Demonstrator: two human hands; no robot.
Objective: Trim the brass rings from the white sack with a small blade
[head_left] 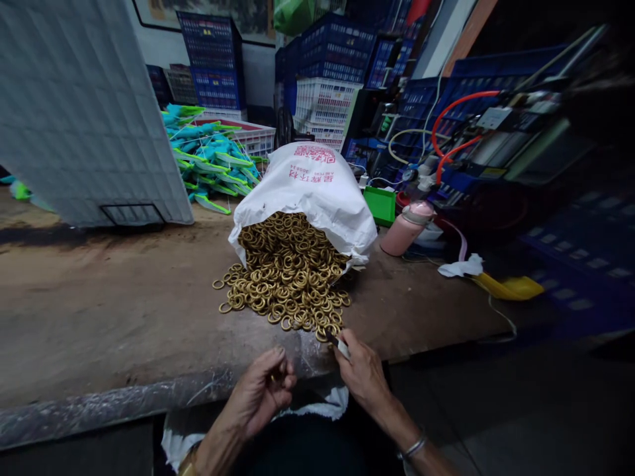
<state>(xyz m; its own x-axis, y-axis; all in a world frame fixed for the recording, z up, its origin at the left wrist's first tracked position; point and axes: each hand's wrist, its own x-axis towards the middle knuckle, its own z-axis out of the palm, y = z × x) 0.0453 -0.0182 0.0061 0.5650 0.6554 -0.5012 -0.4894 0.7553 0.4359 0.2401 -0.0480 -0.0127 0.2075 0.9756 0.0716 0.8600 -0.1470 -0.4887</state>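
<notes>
A white sack [310,192] lies on its side on the brown worktable [109,311], spilling a heap of brass rings [288,277] toward me. My left hand [262,390] is curled at the table's near edge, fingers closed around a brass ring. My right hand [360,373] pinches a small white tool [342,347] and touches the nearest rings of the heap. A white bag [322,400] hangs open below the table edge between my hands.
A pink bottle [409,228] and a green box [380,203] stand right of the sack. A yellow scoop [510,287] lies at the right edge. A grey panel [84,112] leans at left, with turquoise parts [213,158], stacked blue crates [213,59] and a machine with red hoses [461,125] behind.
</notes>
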